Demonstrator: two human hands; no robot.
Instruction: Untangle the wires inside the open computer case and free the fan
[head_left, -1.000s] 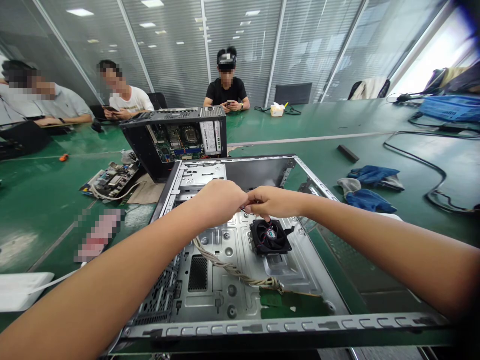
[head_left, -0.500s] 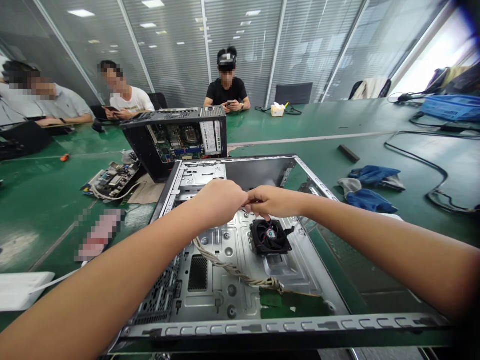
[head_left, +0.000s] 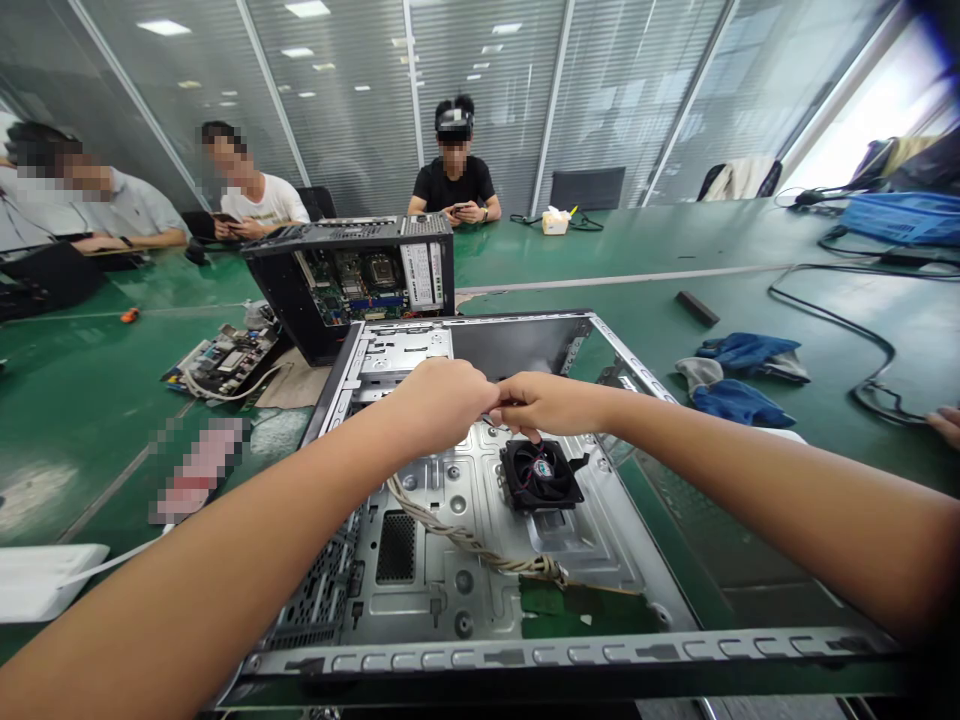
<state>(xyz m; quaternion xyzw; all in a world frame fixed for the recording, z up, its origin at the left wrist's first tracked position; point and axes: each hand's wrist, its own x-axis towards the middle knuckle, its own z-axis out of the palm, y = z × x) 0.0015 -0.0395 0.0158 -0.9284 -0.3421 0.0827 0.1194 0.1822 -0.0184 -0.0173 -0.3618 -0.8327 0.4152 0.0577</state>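
Observation:
A silver computer case (head_left: 491, 655) lies on its side with its interior facing up. Over its middle, my left hand (head_left: 446, 400) is closed in a fist, fingertips meeting those of my right hand (head_left: 536, 402). The thumb and fingers of my right hand pinch the thin cable of a black cooling fan (head_left: 541, 474). What my left fingers grip is hidden behind the hand. The fan rests inside the case, just below my right hand. A twisted bundle of beige wires (head_left: 457, 538) runs across the metal floor toward a green board piece (head_left: 581, 605).
Behind stands another open computer tower (head_left: 349, 275); a loose circuit board (head_left: 225, 362) lies to its left. Blue-grey gloves (head_left: 742, 385) and a black cable (head_left: 847, 320) are on the right. Several people sit across the table. Someone else's hand (head_left: 946, 425) shows at the right edge.
Another person's hand has come into view at the right edge. My two hands and the fan have stayed practically in place.

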